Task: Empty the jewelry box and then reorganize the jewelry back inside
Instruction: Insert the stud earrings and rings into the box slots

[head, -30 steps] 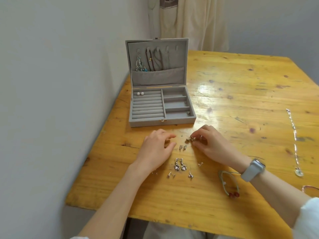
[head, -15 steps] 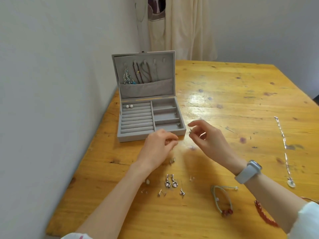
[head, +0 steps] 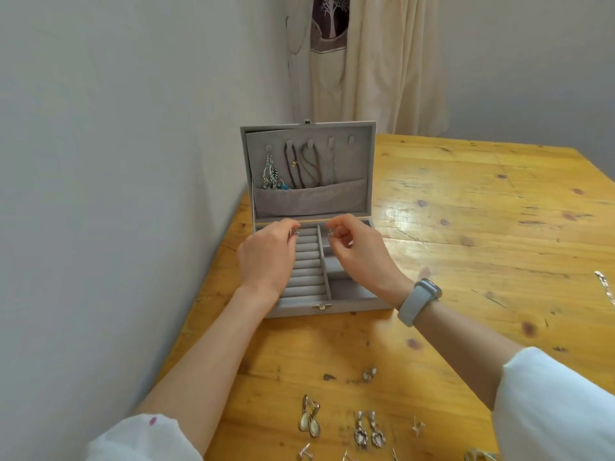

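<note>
The grey jewelry box [head: 346, 304] stands open on the wooden table [head: 466, 261], its lid upright. Necklaces [head: 301, 168] and a silver pendant [head: 271, 174] hang on the lid's hooks above a pocket. My left hand [head: 266, 257] hovers over the ring rolls [head: 306, 271] and pinches a small silver earring [head: 293, 232]. My right hand [head: 356, 254] is over the right compartments, pinching another small silver earring [head: 331, 232] at its fingertips. Both hands cover part of the tray.
Several loose earrings lie near the table's front edge: a pearl drop pair [head: 309, 417], a silver drop pair [head: 368, 429], small studs [head: 369, 373]. A silver chain [head: 607, 291] lies at the far right. The wall runs close on the left; a curtain [head: 376, 61] hangs behind.
Both hands rose from the table in front of the box and moved forward over its tray, each carrying a small earring. The camera view tilted and moved closer to the box.
</note>
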The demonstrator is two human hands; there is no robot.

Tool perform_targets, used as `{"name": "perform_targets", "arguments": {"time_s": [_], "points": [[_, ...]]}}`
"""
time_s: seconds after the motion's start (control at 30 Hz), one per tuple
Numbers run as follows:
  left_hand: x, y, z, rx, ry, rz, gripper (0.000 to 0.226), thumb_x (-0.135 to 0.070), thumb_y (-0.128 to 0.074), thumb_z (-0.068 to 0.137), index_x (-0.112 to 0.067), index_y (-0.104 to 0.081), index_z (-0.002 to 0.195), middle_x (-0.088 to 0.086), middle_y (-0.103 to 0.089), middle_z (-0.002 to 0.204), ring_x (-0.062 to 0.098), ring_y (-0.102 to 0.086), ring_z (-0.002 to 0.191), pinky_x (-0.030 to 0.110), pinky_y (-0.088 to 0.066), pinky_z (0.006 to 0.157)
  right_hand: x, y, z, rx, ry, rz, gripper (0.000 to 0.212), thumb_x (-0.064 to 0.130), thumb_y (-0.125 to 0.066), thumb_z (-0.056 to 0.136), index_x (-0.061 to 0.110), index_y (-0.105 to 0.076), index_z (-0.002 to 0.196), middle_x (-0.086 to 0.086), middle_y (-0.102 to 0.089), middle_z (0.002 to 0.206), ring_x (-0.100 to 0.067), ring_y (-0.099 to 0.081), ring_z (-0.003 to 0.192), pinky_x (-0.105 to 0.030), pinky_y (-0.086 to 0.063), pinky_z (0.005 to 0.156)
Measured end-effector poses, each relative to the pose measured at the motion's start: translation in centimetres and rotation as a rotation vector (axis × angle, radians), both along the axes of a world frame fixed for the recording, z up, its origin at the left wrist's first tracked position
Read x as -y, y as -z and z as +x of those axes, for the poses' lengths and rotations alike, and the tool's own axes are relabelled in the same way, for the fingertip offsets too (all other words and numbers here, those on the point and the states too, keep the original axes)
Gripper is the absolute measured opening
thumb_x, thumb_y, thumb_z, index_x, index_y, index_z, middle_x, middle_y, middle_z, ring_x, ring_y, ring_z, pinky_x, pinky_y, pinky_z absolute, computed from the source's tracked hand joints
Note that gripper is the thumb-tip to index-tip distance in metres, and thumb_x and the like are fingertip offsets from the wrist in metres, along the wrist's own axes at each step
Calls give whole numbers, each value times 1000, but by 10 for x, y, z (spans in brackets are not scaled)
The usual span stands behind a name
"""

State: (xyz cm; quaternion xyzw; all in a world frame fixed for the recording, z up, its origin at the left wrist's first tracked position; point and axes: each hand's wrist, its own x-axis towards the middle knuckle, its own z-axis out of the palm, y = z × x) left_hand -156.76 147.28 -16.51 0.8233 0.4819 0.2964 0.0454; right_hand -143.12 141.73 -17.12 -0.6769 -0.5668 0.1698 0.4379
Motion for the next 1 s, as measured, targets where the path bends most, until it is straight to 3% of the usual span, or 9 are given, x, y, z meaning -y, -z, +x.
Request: {"name": "perform_targets", "arguments": {"time_s": [0.1,0.2,0.37,0.57,0.7,0.87,1.0], "points": [[-10,2,5,-44,-63,24,21,-25,-55,91,-17,-63,108,2,-70,94,23,-64,85,23,-31,59,-17,6,0,37,4,-26,21,7,-51,88,8,-53,110,6,-54,80,-3,-49,69,-6,-37,64],[-15,5,5,-83,-72,29,20,-24,-58,89,-14,-63,105,6,-70,82,26,-64,73,25,-29,54,-30,9,0,51,11,-42,17,9,-52,89,6,-56,105,-4,-61,93,-12,-53,84,-22,-45,76],[-22,12,6,-145,-75,87,14,-22,-74,76,-11,-66,79,6,-64,59,26,-60,51,20,-25,45,-47,16,-5,150,-20,-40,18,10,-53,88,6,-58,105,-7,-61,97,-16,-51,90,-24,-42,79],[-27,20,4,-144,-50,129,15,-21,-78,70,-12,-70,77,3,-67,70,22,-59,67,22,-27,45,-54,22,-5,198,-38,-55,19,11,-54,88,6,-59,106,-8,-61,100,-18,-50,94,-18,-35,77],[-26,24,1,-159,-34,174,10,-12,-80,65,-12,-74,73,1,-67,69,22,-59,68,20,-32,42,-51,21,-3,210,-63,-55,19,14,-55,88,8,-61,106,-6,-62,98,-18,-51,94,-19,-37,78],[-26,27,0,-116,-85,85,15,-17,-63,85,-14,-72,97,3,-62,93,20,-53,90,25,-29,53,-55,21,-10,307,-44,-58,21,22,-57,88,12,-61,107,-1,-65,97,-17,-48,97,-32,-45,78],[-28,24,1,-110,-56,102,12,-13,-68,80,-15,-73,91,1,-70,86,22,-57,83,24,-32,50,-56,21,-10,336,-40,-64,22,21,-56,88,13,-61,108,-2,-65,98,-17,-48,98,-32,-46,78]]}}
